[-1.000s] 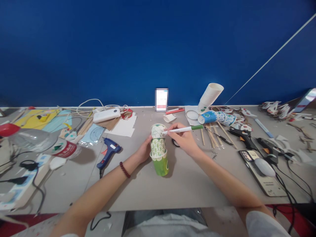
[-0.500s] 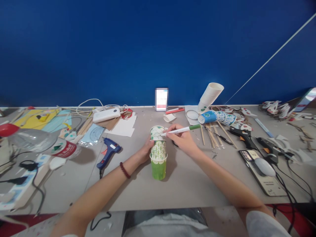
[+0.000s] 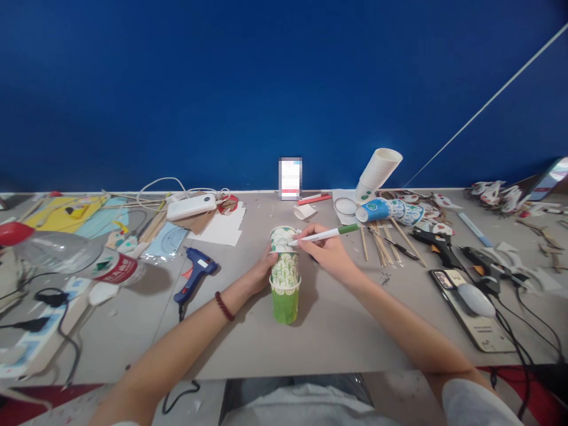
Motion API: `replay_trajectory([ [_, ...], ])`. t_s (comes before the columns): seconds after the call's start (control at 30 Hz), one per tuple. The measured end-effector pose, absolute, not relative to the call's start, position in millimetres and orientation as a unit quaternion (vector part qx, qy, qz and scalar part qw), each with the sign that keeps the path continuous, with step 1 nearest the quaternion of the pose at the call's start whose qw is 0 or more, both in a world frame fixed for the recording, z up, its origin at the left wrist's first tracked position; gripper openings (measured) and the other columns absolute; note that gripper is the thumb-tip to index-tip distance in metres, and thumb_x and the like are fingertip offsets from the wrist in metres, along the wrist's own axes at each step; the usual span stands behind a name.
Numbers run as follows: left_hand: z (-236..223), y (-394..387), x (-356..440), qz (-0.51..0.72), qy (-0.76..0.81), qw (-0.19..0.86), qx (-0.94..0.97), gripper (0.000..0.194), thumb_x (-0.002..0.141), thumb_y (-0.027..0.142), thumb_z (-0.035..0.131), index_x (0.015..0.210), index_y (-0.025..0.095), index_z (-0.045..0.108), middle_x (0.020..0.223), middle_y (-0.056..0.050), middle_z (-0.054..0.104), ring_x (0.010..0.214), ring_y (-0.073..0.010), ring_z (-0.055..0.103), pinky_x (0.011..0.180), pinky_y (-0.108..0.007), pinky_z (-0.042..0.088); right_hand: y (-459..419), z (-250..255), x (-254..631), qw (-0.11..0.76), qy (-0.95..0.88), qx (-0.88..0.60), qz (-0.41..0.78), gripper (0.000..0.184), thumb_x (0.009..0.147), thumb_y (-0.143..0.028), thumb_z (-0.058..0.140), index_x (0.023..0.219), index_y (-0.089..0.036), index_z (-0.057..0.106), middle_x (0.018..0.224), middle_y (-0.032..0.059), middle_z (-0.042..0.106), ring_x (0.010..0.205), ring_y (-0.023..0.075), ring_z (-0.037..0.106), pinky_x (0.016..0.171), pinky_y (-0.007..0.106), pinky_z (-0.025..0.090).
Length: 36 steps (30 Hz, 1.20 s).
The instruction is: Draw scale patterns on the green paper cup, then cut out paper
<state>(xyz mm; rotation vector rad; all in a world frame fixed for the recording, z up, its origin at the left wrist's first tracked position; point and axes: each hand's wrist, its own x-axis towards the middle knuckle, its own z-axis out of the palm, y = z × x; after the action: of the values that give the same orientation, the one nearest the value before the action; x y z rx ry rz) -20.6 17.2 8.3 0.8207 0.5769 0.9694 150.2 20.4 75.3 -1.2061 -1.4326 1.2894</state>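
A row of joined paper cups (image 3: 285, 272) lies on the table in front of me, green at the near end and white with a green scale pattern farther up. My left hand (image 3: 262, 269) grips the far part of the cups from the left side; some of its fingers are hidden behind them. In my right hand (image 3: 323, 247) is a white marker (image 3: 326, 235) with a green end, pinched between thumb and fingers. The marker's tip meets the far white cup, where green marks show.
On the left are a blue glue gun (image 3: 195, 273), a plastic bottle (image 3: 89, 254) and a power strip (image 3: 53, 325). At the right stand stacked white cups (image 3: 379, 171) near blue-patterned cups (image 3: 375, 210), wooden sticks (image 3: 381, 245), black glue guns and a phone (image 3: 470, 319) under a mouse (image 3: 475, 300).
The joined cups have turned slightly and shifted a little toward me. My right hand with the marker has moved slightly left and down along the far cup.
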Motion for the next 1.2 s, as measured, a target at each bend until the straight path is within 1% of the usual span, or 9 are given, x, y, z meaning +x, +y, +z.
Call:
replay_trajectory([
  [0.13, 9.6, 17.1, -19.9, 0.457, 0.266, 0.759, 0.381, 0.073, 0.062, 0.053, 0.072, 0.124, 0.021, 0.050, 0.098, -0.008, 0.063, 0.084, -0.0208, 0.057, 0.075, -0.034, 0.045, 20.0, 75.2, 150.2, 0.423, -0.575, -0.483, 0.508, 0.015, 0.072, -0.033, 0.061, 0.077, -0.020, 0.057, 0.072, -0.0002, 0.060, 0.057, 0.0106, 0.047, 0.052, 0.025, 0.037],
  [0.27, 11.3, 16.5, -19.4, 0.456, 0.267, 0.758, 0.383, 0.071, 0.063, 0.053, 0.071, 0.124, 0.022, 0.050, 0.098, -0.009, 0.063, 0.084, -0.0212, 0.058, 0.076, -0.035, 0.046, 19.7, 76.6, 150.3, 0.423, -0.569, -0.484, 0.513, 0.010, 0.071, -0.030, 0.061, 0.074, -0.021, 0.056, 0.075, 0.0003, 0.062, 0.059, 0.0118, 0.050, 0.053, 0.025, 0.039],
  [0.47, 5.9, 17.4, -20.3, 0.461, 0.272, 0.755, 0.379, 0.074, 0.063, 0.054, 0.071, 0.126, 0.022, 0.048, 0.113, -0.011, 0.059, 0.097, -0.0242, 0.055, 0.080, -0.036, 0.045, 20.6, 75.8, 150.4, 0.425, -0.577, -0.478, 0.508, 0.006, 0.071, -0.025, 0.060, 0.072, -0.021, 0.055, 0.075, 0.0016, 0.063, 0.070, 0.0162, 0.057, 0.064, 0.029, 0.045],
  [0.63, 5.5, 18.0, -20.0, 0.463, 0.265, 0.748, 0.395, 0.074, 0.065, 0.054, 0.069, 0.128, 0.022, 0.046, 0.117, -0.012, 0.056, 0.103, -0.0262, 0.053, 0.083, -0.038, 0.044, 21.3, 72.8, 150.7, 0.430, -0.573, -0.474, 0.512, 0.005, 0.072, -0.023, 0.059, 0.070, -0.021, 0.055, 0.077, 0.0010, 0.063, 0.077, 0.0173, 0.059, 0.072, 0.032, 0.046],
  [0.73, 8.6, 17.1, -19.5, 0.462, 0.265, 0.746, 0.400, 0.073, 0.066, 0.054, 0.068, 0.128, 0.023, 0.046, 0.115, -0.011, 0.057, 0.101, -0.0261, 0.054, 0.082, -0.038, 0.044, 21.4, 73.0, 150.5, 0.434, -0.563, -0.468, 0.525, 0.005, 0.071, -0.023, 0.059, 0.069, -0.021, 0.055, 0.076, 0.0007, 0.063, 0.079, 0.0175, 0.060, 0.074, 0.032, 0.046],
  [0.83, 10.1, 16.3, -19.6, 0.461, 0.270, 0.749, 0.392, 0.072, 0.065, 0.054, 0.069, 0.126, 0.022, 0.048, 0.110, -0.011, 0.060, 0.095, -0.0242, 0.056, 0.080, -0.037, 0.045, 21.5, 74.6, 150.2, 0.444, -0.553, -0.462, 0.533, 0.006, 0.070, -0.023, 0.060, 0.068, -0.021, 0.055, 0.074, 0.0000, 0.063, 0.075, 0.0163, 0.060, 0.072, 0.030, 0.046],
  [1.03, 10.8, 16.3, -19.0, 0.461, 0.279, 0.750, 0.383, 0.075, 0.061, 0.055, 0.071, 0.124, 0.022, 0.049, 0.109, -0.011, 0.060, 0.093, -0.0241, 0.056, 0.076, -0.035, 0.045, 22.5, 74.7, 150.3, 0.443, -0.556, -0.489, 0.506, 0.006, 0.070, -0.024, 0.060, 0.071, -0.021, 0.056, 0.070, -0.0006, 0.064, 0.062, 0.0135, 0.055, 0.057, 0.026, 0.041],
  [1.2, 11.1, 16.7, -18.9, 0.460, 0.278, 0.751, 0.383, 0.075, 0.060, 0.055, 0.072, 0.124, 0.022, 0.049, 0.108, -0.010, 0.060, 0.093, -0.0237, 0.056, 0.074, -0.034, 0.045, 22.0, 73.8, 150.1, 0.442, -0.563, -0.492, 0.495, 0.008, 0.070, -0.026, 0.060, 0.071, -0.021, 0.055, 0.071, -0.0004, 0.064, 0.059, 0.0127, 0.052, 0.054, 0.025, 0.040],
])
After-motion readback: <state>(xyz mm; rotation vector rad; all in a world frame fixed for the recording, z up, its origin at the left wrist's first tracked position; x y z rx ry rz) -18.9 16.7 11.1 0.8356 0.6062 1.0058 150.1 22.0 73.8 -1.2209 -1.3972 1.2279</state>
